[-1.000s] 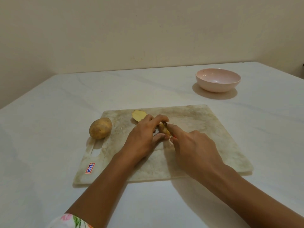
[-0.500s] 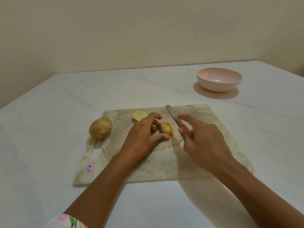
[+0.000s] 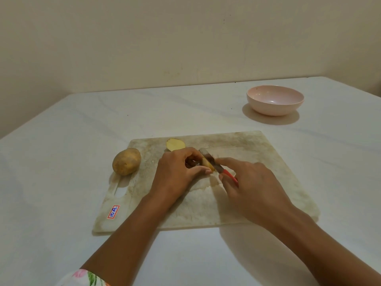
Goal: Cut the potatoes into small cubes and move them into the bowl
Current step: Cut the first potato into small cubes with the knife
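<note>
Pinching the potato piece on the cutting board with the left hand, the person grips the knife in the right hand, blade against it: slicing, likely needing a straight downward press clear of the holding hand; bowl far right.

L hand & R hand bare, forearms too. L sleeve: white fabric w/ floral print, pink blooms, green leaves.

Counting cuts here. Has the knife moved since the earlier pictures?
Yes. The knife shifted left and nearer, from the cutting board's far edge onto the potato piece in the left hand.
</note>
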